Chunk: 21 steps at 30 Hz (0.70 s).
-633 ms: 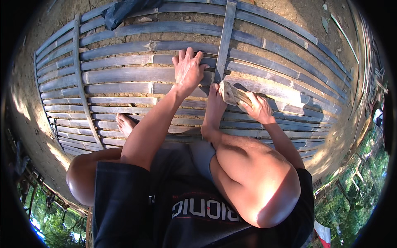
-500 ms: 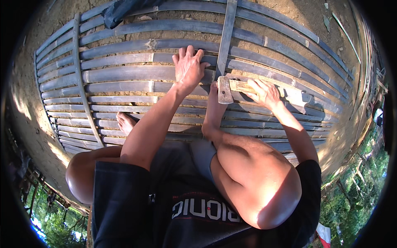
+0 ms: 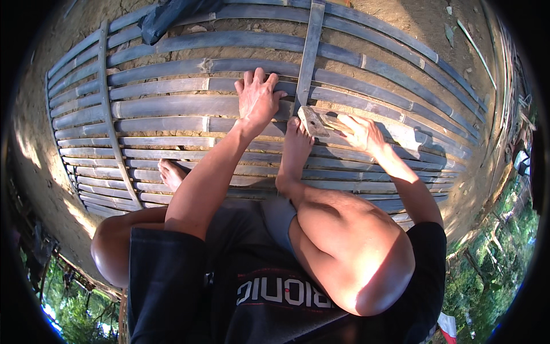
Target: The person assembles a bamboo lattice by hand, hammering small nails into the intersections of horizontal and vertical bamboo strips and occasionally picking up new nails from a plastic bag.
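My left hand rests palm down on the bamboo slats, its fingers spread and nothing in them. My right hand is wrapped round the wooden handle of a hatchet, whose worn, tilted metal head is just beside my bare right foot. Between the two hands, a flat bamboo crosspiece runs across the slats and ends close to the toes. Whether the hatchet head touches a slat I cannot tell.
My left foot stands on the slats farther left. Another crosspiece spans the slats on the left side. A dark plastic-looking sheet lies at the far edge. Brown earth surrounds the slatted frame, with thin sticks piled at the right.
The hatchet head has turned and shifted slightly left, uncovering more of my right foot. My left hand stays spread on the slats in nearly the same place.
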Available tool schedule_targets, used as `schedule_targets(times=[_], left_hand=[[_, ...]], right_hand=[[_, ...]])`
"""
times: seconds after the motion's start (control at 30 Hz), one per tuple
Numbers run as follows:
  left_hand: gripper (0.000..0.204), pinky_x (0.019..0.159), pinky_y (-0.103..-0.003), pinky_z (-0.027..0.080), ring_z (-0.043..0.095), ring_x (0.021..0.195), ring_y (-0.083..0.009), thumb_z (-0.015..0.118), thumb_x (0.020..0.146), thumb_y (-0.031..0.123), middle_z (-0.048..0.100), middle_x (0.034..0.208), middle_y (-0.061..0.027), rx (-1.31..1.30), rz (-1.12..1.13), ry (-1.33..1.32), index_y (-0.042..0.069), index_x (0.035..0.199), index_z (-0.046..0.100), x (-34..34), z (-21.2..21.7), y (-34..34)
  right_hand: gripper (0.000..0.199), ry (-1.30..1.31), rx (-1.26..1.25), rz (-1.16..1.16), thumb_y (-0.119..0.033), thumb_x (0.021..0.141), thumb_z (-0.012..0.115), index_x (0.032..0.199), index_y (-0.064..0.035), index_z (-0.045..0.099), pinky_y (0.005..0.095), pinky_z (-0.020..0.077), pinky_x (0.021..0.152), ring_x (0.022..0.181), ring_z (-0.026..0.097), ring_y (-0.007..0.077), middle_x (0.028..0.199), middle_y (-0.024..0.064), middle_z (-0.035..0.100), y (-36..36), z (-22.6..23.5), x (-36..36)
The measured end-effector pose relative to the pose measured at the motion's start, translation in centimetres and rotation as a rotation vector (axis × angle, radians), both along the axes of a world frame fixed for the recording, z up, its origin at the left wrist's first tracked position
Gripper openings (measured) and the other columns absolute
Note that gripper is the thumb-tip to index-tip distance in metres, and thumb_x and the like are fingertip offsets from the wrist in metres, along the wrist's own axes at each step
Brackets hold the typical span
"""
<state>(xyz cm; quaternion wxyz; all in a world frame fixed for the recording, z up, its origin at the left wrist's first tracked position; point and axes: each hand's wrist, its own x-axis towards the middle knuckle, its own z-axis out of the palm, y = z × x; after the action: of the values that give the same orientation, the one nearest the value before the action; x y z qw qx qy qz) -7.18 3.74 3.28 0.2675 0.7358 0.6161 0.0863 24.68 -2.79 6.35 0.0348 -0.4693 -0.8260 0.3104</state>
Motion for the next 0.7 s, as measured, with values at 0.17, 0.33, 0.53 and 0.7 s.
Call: schedule_targets(times=[0.17, 0.33, 0.53, 0.7], left_hand=[[0.032, 0.093, -0.05, 0.037, 0.051, 0.112, -0.0322, 0.079, 0.084, 0.03, 0.056, 0.11, -0.0094, 0.005, 0.007, 0.006, 0.012, 0.108, 0.067, 0.0, 0.1, 0.1], [0.032, 0.092, -0.05, 0.037, 0.051, 0.112, -0.0324, 0.079, 0.084, 0.03, 0.056, 0.109, -0.0096, 0.025, 0.006, 0.008, 0.013, 0.108, 0.067, 0.2, 0.0, 0.4], [0.032, 0.092, -0.05, 0.037, 0.051, 0.111, -0.0328, 0.079, 0.084, 0.031, 0.056, 0.109, -0.0096, 0.05, -0.004, 0.015, 0.013, 0.108, 0.067, 0.1, -0.3, 0.1], [0.032, 0.092, -0.05, 0.038, 0.051, 0.11, -0.0328, 0.078, 0.084, 0.032, 0.056, 0.109, -0.0094, 0.006, -0.009, 0.002, 0.013, 0.107, 0.067, 0.2, -0.1, 0.1]], right_hand=[[0.036, 0.193, -0.214, -0.525, -0.025, 0.103, 0.06, 0.117, 0.0082, 0.063, 0.0426, 0.0538, 0.064, 0.074, 0.069, 0.045, 0.09, 0.0279, 0.069, -4.2, 2.0, -5.3], [0.032, 0.43, 0.094, -0.748, -0.035, 0.099, 0.067, 0.113, -0.006, 0.065, 0.0484, 0.0515, 0.059, 0.071, 0.065, 0.0451, 0.083, 0.0228, 0.068, -5.6, -0.5, -8.0], [0.034, 0.413, 0.084, -0.776, -0.037, 0.101, 0.062, 0.113, -0.0052, 0.063, 0.0434, 0.0505, 0.057, 0.068, 0.063, 0.0368, 0.079, 0.0178, 0.065, -5.2, 0.6, -8.7], [0.035, 0.423, 0.08, -0.787, -0.039, 0.103, 0.058, 0.112, -0.0045, 0.062, 0.0393, 0.0496, 0.056, 0.065, 0.061, 0.0299, 0.076, 0.0136, 0.063, -4.6, 0.3, -9.0]])
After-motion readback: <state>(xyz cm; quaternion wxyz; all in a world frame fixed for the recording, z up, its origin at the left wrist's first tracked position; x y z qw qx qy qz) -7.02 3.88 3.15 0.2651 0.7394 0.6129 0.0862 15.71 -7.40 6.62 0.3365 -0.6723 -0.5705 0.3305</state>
